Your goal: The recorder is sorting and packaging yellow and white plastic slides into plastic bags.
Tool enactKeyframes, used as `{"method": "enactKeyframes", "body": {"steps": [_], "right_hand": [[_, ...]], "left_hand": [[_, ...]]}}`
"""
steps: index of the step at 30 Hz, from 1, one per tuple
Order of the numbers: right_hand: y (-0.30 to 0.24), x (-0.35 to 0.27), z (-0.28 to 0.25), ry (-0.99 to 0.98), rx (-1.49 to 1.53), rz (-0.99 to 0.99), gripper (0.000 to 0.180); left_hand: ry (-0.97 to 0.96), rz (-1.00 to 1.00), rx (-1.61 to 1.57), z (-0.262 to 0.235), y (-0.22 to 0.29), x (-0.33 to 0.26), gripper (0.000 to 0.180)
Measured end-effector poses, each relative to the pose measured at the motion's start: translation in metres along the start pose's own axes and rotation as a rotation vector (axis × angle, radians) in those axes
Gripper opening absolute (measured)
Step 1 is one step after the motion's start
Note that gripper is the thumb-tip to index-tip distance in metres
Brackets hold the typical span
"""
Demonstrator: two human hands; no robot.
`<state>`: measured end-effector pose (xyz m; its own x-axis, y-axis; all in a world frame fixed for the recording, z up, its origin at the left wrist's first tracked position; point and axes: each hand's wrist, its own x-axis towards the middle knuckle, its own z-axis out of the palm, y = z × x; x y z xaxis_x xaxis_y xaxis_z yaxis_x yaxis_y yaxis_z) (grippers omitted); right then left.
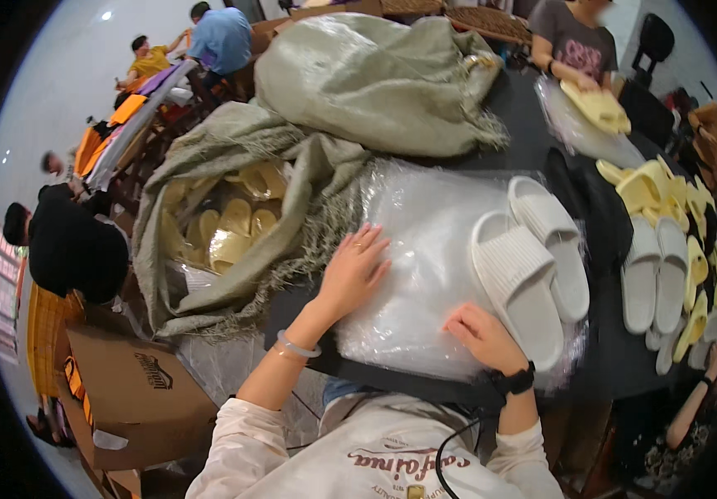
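A stack of clear plastic bags lies on the black table in front of me. My left hand rests flat on its left edge, fingers stretched out and apart. On the near side, my right hand touches the plastic with its fingers curled together; whatever is between the fingertips is hidden. Just right of that hand, a pair of white slide slippers lies on the plastic. The nearer slipper has a ribbed strap and partly overlaps the farther slipper.
An open woven sack at left holds bagged yellow slippers. Behind it lies a bulging sack. More white slippers and yellow ones line the right side. A co-worker handles a yellow slipper. A cardboard box stands lower left.
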<state>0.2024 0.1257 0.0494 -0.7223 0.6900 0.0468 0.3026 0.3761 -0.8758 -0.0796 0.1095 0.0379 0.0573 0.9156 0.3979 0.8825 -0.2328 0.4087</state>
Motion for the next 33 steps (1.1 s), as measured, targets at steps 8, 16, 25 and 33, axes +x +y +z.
{"method": "enactKeyframes", "body": {"steps": [8, 16, 25, 33], "right_hand": [[-0.007, -0.005, 0.0, -0.012, 0.006, 0.071, 0.012], [-0.001, -0.004, -0.001, 0.0, 0.021, 0.137, 0.013], [-0.008, 0.0, 0.004, -0.022, 0.072, 0.213, 0.015], [-0.158, 0.001, 0.023, -0.141, 0.29, -0.193, 0.022]], "left_hand": [[0.727, -0.737, -0.25, -0.112, -0.23, -0.043, 0.023], [0.149, -1.274, 0.346, -0.051, -0.312, -0.122, 0.093], [-0.165, -0.98, 0.665, -0.135, -0.255, -0.022, 0.047], [-0.077, -0.449, 0.925, -0.13, -0.07, 0.155, 0.016]]}}
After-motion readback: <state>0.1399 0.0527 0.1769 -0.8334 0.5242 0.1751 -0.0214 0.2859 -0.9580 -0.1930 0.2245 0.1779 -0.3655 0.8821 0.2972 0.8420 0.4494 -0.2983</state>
